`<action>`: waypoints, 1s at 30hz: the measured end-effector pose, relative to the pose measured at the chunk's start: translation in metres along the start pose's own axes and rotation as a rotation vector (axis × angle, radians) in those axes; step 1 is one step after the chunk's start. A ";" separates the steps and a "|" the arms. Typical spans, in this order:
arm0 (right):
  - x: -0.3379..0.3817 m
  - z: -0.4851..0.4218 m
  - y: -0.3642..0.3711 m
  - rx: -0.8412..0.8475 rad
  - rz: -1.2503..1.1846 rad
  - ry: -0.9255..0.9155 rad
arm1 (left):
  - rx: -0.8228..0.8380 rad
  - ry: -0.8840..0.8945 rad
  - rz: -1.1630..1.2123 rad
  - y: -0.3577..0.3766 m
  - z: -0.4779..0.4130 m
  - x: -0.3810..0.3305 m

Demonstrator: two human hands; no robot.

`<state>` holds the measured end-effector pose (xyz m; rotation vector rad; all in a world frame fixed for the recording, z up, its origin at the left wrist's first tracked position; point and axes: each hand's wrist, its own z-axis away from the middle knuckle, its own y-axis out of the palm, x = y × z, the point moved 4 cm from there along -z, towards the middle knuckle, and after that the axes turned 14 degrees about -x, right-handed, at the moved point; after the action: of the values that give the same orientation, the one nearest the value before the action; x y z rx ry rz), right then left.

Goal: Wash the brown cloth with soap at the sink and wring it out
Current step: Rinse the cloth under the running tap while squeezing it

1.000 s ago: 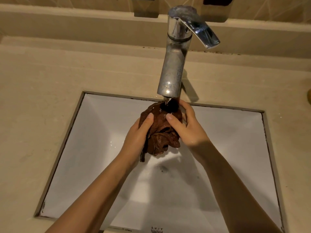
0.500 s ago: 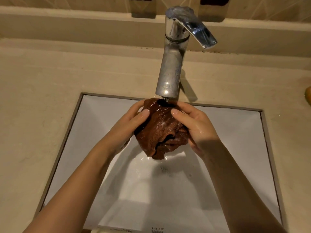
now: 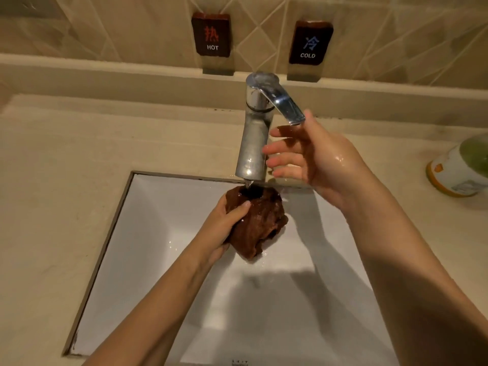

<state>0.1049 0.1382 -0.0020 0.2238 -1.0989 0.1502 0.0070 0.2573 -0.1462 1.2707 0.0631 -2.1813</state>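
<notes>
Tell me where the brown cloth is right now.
In the head view the brown cloth is at centre frame, bunched in the left hand directly under the faucet spout, over the back of the white sink basin.

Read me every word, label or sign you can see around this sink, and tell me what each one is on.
"热 HOT": red character over white word, on the left wall plaque.
"冷 COLD": blue character over white word, on the right wall plaque.
Small printed mark on the front rim of the sink: too small to read.
Label on the bottle at the right: blurred, unreadable.
</notes>
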 end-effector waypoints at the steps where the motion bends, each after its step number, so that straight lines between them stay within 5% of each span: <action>1: 0.011 0.002 0.005 0.055 0.010 0.032 | 0.012 -0.009 -0.005 0.001 0.002 -0.002; 12: 0.062 -0.005 0.049 -0.106 0.538 0.080 | -0.001 -0.037 0.065 0.001 0.006 -0.006; 30: 0.062 -0.008 0.051 -0.211 0.553 0.026 | -0.042 -0.068 0.058 -0.004 0.006 -0.004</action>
<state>0.1278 0.1901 0.0552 -0.2761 -1.1202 0.5254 0.0017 0.2610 -0.1407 1.1608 0.0436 -2.1606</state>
